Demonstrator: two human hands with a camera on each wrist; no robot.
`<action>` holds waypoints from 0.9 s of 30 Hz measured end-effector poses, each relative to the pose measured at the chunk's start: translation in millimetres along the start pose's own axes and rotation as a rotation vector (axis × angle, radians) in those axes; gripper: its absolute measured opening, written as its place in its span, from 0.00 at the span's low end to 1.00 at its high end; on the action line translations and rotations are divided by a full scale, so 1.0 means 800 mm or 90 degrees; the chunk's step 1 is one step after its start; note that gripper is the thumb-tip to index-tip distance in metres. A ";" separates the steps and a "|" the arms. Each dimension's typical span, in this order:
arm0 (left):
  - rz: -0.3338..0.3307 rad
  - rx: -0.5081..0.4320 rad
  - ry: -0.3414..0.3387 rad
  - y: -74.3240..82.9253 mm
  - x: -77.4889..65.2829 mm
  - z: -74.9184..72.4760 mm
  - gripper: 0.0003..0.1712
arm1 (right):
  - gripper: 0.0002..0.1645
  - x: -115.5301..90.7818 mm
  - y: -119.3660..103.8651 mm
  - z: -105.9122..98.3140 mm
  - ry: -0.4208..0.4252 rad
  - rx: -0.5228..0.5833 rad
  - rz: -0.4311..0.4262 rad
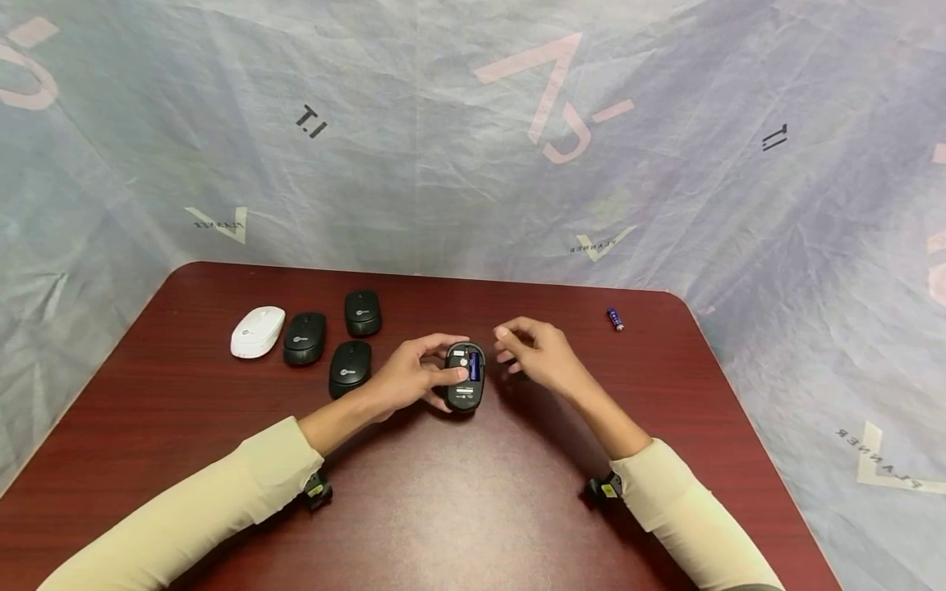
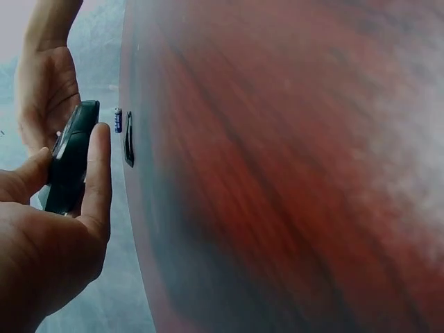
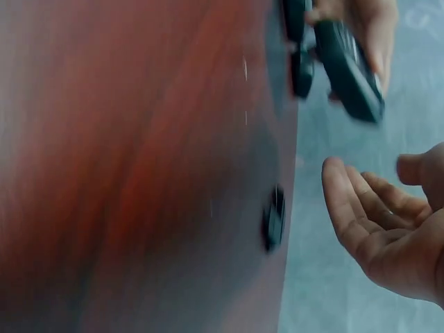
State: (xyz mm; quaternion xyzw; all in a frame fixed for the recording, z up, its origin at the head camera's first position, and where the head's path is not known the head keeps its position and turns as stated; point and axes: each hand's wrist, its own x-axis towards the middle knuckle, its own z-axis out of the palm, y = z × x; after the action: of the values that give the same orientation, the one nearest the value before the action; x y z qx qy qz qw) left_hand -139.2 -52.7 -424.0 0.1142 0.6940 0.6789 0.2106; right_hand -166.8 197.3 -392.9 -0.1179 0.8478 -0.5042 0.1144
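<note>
My left hand [image 1: 410,373] grips a black computer mouse [image 1: 463,398], its underside turned up. A blue battery [image 1: 475,367] lies in the mouse's uncovered slot, and the left thumb presses beside it. In the left wrist view the mouse [image 2: 69,163] appears edge-on between thumb and fingers. Just right of it, my right hand [image 1: 543,353] hovers with nothing between its loosely bent fingers; in the right wrist view its thumb stands apart from them. Below that hand a small dark curved piece [image 3: 275,220], resembling a battery cover, rests on the table, mostly hidden in the head view.
On the left of the dark red table [image 1: 458,509] are a white mouse [image 1: 258,332] and three black mice, one of them [image 1: 350,367] close to my left hand. Another blue battery [image 1: 615,318] lies at the back right. A printed cloth [image 1: 443,164] hangs behind the table.
</note>
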 end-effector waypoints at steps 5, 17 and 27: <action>-0.004 0.000 0.002 -0.003 0.000 -0.003 0.30 | 0.19 0.003 0.020 -0.033 0.034 -0.060 0.012; -0.010 0.004 -0.003 -0.006 0.001 -0.003 0.30 | 0.20 0.006 0.054 -0.048 0.018 -0.226 0.049; -0.008 0.001 -0.009 -0.004 0.001 0.000 0.30 | 0.23 0.014 0.048 -0.031 -0.053 -0.381 -0.073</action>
State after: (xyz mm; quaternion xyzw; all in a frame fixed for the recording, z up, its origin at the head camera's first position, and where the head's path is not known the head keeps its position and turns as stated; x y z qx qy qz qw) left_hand -139.2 -52.4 -427.7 0.1150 0.6940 0.6760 0.2196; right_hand -188.3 232.0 -416.0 -0.2149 0.9452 -0.2323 0.0803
